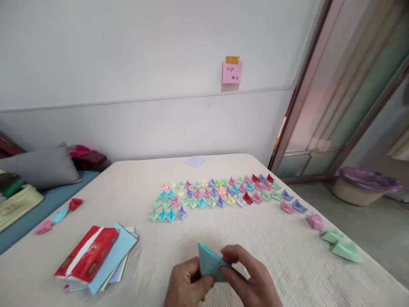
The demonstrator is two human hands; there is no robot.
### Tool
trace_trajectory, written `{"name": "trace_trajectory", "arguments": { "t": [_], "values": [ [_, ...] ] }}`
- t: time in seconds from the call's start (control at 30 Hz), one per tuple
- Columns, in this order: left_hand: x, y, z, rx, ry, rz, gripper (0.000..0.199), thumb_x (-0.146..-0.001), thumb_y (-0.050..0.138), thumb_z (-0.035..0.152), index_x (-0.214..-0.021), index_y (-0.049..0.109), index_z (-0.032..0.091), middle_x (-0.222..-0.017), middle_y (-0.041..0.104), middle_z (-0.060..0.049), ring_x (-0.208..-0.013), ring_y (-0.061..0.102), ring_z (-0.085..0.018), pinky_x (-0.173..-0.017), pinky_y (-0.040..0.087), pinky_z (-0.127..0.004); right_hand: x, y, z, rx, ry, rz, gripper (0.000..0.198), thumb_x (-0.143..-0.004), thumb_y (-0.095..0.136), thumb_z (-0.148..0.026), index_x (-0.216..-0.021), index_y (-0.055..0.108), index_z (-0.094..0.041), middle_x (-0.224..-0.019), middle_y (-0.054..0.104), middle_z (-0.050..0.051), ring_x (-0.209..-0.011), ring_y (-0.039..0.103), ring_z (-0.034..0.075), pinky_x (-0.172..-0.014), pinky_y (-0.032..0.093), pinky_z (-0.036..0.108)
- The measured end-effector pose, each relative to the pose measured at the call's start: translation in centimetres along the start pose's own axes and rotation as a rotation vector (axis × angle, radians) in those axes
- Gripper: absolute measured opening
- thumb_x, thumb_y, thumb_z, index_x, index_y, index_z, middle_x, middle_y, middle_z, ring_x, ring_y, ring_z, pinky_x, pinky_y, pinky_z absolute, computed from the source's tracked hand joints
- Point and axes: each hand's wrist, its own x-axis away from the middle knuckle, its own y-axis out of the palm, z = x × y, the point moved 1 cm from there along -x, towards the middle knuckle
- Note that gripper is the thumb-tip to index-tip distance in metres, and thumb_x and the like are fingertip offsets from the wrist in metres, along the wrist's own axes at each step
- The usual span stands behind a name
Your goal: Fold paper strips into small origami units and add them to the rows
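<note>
A partly folded sheet of turquoise paper point(209, 261) is held up between my two hands, low in the middle of the head view. Thumb and fingers of my left hand point(188, 281) pinch its left lower side. My right hand point(247, 273) grips its right side, with the thumb in front and the index finger at the upper edge. The paper comes to a point at its upper left. Part of its lower edge is hidden by my fingers. Beyond my hands, several rows of small folded paper boats point(201, 202) in many colours stand on the white table covering point(137, 187).
On the left lie a red packet point(87, 253) and a stack of coloured paper point(116, 256). Three folded pieces, one a red paper point(75, 204), sit near the left edge. Larger green paper boats point(347, 250) line the right edge. A lilac sheet point(194, 160) lies by the wall.
</note>
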Motion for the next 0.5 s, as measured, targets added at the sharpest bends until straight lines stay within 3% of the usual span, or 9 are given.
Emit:
{"name": "trace_trajectory", "arguments": {
  "t": [0.13, 0.23, 0.33, 0.5],
  "values": [
    [0.4, 0.0, 0.5, -0.019, 0.028, 0.22, 0.021, -0.069, 0.07, 0.035, -0.065, 0.07, 0.014, -0.047, 0.06, 0.0, -0.045, 0.053, -0.014, -0.045, 0.04, -0.021, 0.3, -0.5, -0.5, 0.305, -0.354, 0.129, 0.034, -0.076, 0.063, -0.012, -0.105, 0.052, -0.024, -0.116, 0.063, 0.009, -0.103, 0.06, 0.025, -0.082, 0.051, 0.033],
    [0.8, 0.0, 0.5, -0.024, 0.036, 0.302, 0.024, -0.066, 0.073, 0.04, -0.062, 0.072, 0.017, -0.051, 0.066, -0.003, -0.05, 0.057, -0.016, -0.049, 0.044, -0.022, 0.4, -0.3, -1.1, 0.442, -0.517, 0.17, 0.025, -0.076, 0.06, -0.012, -0.098, 0.055, -0.022, -0.115, 0.063, 0.012, -0.1, 0.061, 0.027, -0.08, 0.053, 0.037],
    [0.8, 0.0, 0.2, -0.043, 0.046, 0.321, 0.026, -0.066, 0.074, 0.043, -0.06, 0.072, 0.018, -0.051, 0.066, -0.002, -0.051, 0.058, -0.016, -0.051, 0.045, -0.023, 0.4, -0.1, -1.6, 0.505, -0.567, 0.199, 0.019, -0.076, 0.057, -0.01, -0.092, 0.056, -0.021, -0.112, 0.064, 0.012, -0.097, 0.062, 0.027, -0.077, 0.054, 0.037],
    [0.5, -0.2, -0.8, -0.06, 0.134, 0.249, 0.026, -0.072, 0.071, 0.043, -0.061, 0.07, 0.019, -0.054, 0.064, 0.0, -0.055, 0.056, -0.016, -0.055, 0.043, -0.022, 0.5, 0.0, -1.9, 0.516, -0.563, 0.213, 0.017, -0.077, 0.056, -0.011, -0.089, 0.057, -0.022, -0.111, 0.065, 0.012, -0.096, 0.063, 0.027, -0.076, 0.055, 0.037]
  ]
}}
